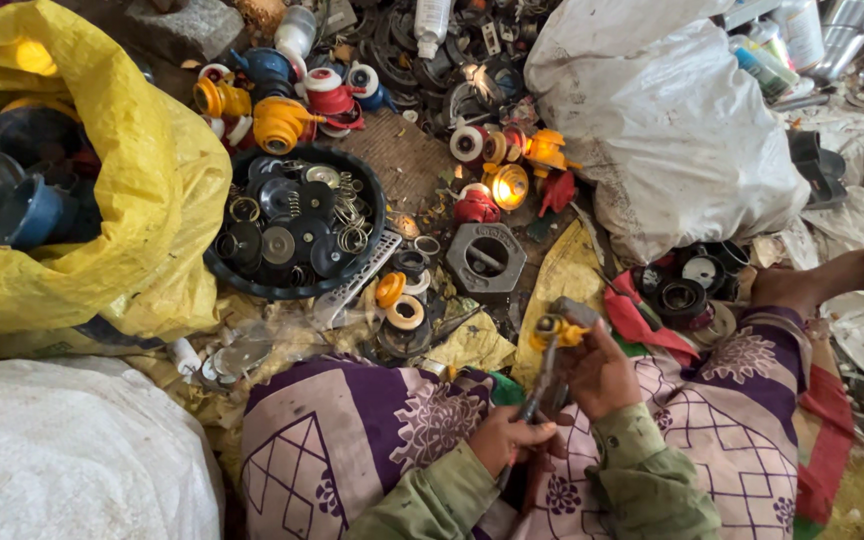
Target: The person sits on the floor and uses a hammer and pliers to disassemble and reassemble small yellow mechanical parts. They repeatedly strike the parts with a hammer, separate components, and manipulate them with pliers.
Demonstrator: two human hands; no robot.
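I sit on the ground with patterned purple cloth over my legs. My left hand (508, 440) grips the handle end of a slim metal tool (542, 385) that points up and away from me. My right hand (597, 372) holds a small yellow and grey plastic part (559, 326) against the tool's tip. Both hands are close together above my lap. My bare foot (832, 275) rests out to the right.
A round black tub (222, 275) of dark discs and metal springs sits ahead left. A yellow sack (142, 200) of blue parts lies left, white sacks (672, 120) at top right and bottom left. Loose yellow, red and blue plastic parts and a black hexagonal nut (487, 258) litter the ground.
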